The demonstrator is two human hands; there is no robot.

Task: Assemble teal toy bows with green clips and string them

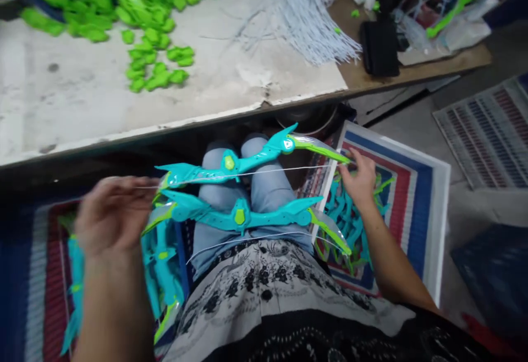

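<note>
Down at the left, woven bag (45, 274): striped red, white and blue, beside the person's thigh, with a few teal toy bows (163, 274) standing in it.
Left hand (113, 216): blurred, raised just beside the left tip of the upper bow, fingers curled inward. Whether they pinch the string cannot be told.
Green pieces (157, 59): a loose heap of small plastic parts on the worktable (82, 109), well apart from both hands.
Upper bow (247, 161): teal with lime tips, held above the knees. Its long axis runs left to right between the hands, the right end tilted higher. Its white string (284, 170) is stretched straight along it.
Lower bow (241, 216): lying across the lap just below the upper one, roughly parallel to it, its string slack and untouched.
Cord bundle (305, 15): pale cut strings fanned on the table.
Right hand (362, 181): thumb and fingers closed on the upper bow's lime right tip, where the string ends. This is the hand clearly in contact.
Right bag (416, 186): striped, open, more bows inside, just under that hand.
</note>
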